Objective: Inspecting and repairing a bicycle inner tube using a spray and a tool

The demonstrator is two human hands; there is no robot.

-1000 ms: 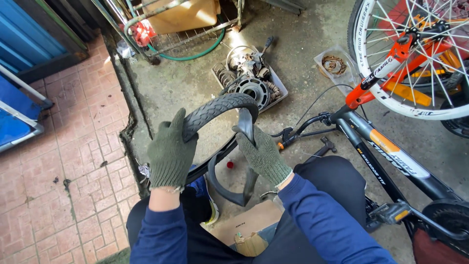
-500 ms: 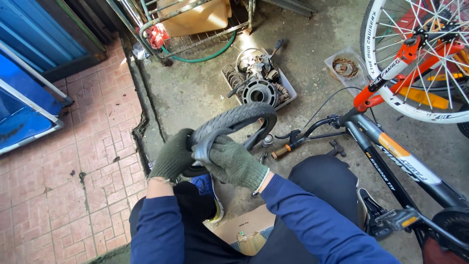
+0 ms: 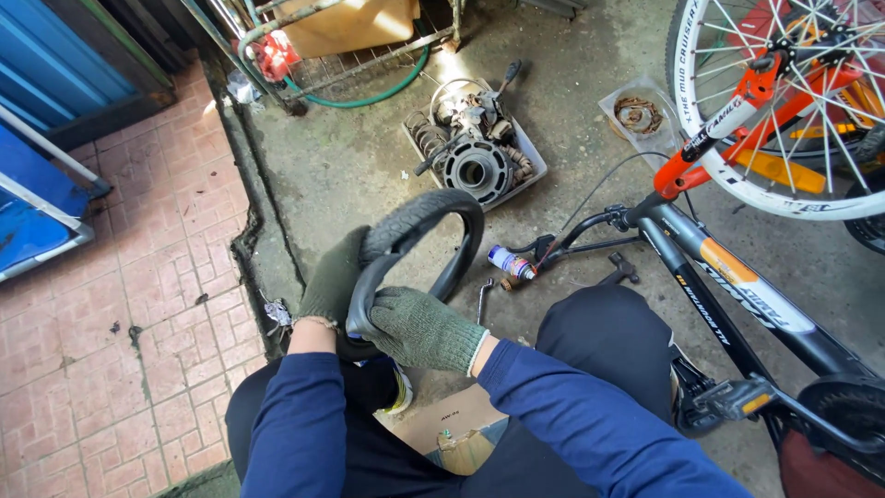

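I see both gloved hands, left hand (image 3: 334,281) and right hand (image 3: 419,325), fingers clamped on the black tyre (image 3: 419,242), forearms converging.

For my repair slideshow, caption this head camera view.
Gloved left hand and right hand grip a black bicycle tyre beside an upturned bike.

Two gloved hands are showing: left hand (image 3: 334,279) and right hand (image 3: 419,325), both gripping one black tyre (image 3: 433,221). One bicycle is lying across the right, with one spoked wheel (image 3: 784,111) and one pedal (image 3: 737,401) showing. Two trays are sitting on the concrete: one tray (image 3: 475,148) piled with greasy parts, one smaller dish (image 3: 636,115) holding a rusty piece. One green hose (image 3: 369,97) is curling by one wire rack (image 3: 350,46). One small can (image 3: 510,263) is lying near the handlebar.
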